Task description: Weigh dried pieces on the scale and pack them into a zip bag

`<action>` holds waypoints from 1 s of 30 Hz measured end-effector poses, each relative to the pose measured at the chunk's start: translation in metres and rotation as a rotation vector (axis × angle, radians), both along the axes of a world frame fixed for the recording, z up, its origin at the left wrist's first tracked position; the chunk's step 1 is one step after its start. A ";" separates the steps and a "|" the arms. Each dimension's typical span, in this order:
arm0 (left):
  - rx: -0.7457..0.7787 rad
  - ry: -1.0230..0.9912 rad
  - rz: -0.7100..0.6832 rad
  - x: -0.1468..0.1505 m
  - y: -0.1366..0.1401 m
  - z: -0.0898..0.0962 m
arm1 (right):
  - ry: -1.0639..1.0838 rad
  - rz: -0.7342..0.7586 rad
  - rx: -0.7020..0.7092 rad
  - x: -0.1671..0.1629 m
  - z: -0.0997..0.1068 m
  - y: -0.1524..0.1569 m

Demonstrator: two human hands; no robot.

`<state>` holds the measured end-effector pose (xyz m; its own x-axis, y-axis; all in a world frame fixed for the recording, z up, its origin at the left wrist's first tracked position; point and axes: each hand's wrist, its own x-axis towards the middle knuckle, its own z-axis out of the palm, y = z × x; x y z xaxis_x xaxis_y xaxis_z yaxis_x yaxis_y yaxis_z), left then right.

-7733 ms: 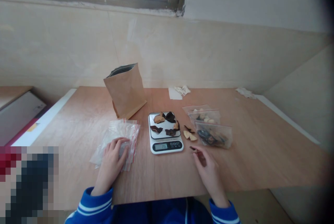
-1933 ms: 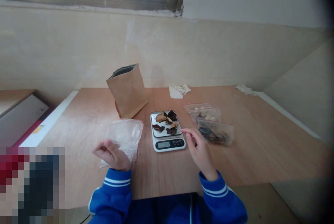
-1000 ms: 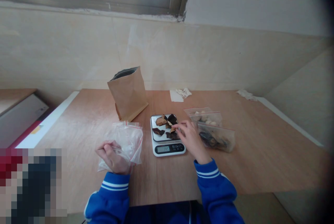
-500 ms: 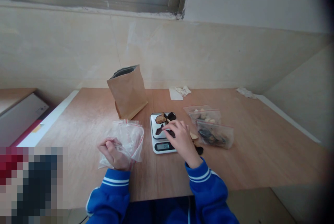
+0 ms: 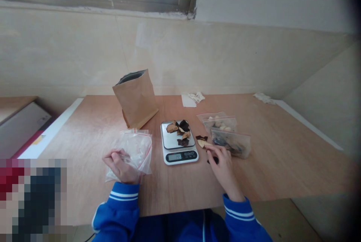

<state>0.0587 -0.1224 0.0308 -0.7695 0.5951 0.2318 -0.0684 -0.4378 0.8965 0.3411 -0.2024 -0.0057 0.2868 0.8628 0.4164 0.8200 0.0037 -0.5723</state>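
My right hand (image 5: 222, 162) is beside the scale on the right, thumb and index finger apart. Its index fingertip touches a pale dried slice (image 5: 202, 143), and a dark dried piece (image 5: 213, 160) lies partly under the hand. Several brown and dark dried pieces (image 5: 184, 142) rest on the metal plate of the white digital scale (image 5: 184, 156), whose display is lit. My left hand (image 5: 121, 165) is curled closed on top of clear zip bags (image 5: 138, 146); whether its fingers grip anything is hidden.
A brown paper pouch (image 5: 137, 101) stands upright with its top open behind the clear bags. Filled zip bags (image 5: 232, 142) lie right of the scale. A white paper (image 5: 188, 101) with a crumpled tissue (image 5: 197, 97) sits near the wall, another tissue (image 5: 264, 98) further right.
My right hand has moved from over the scale plate to the slices on the right. A dark piece at its fingertips has gone from the plate. My left hand has stayed put.
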 end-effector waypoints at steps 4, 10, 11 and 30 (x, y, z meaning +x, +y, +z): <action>0.010 0.009 -0.010 -0.001 0.001 -0.001 | -0.065 0.023 -0.038 -0.005 -0.012 -0.019; 0.010 -0.016 -0.003 -0.001 0.001 -0.001 | -0.066 0.045 -0.066 -0.005 -0.013 -0.027; 0.007 -0.012 -0.004 -0.001 0.001 -0.001 | -0.063 0.047 -0.070 -0.005 -0.013 -0.026; -0.008 0.018 -0.024 0.000 -0.001 0.003 | -0.124 -0.093 -0.066 -0.020 -0.002 -0.014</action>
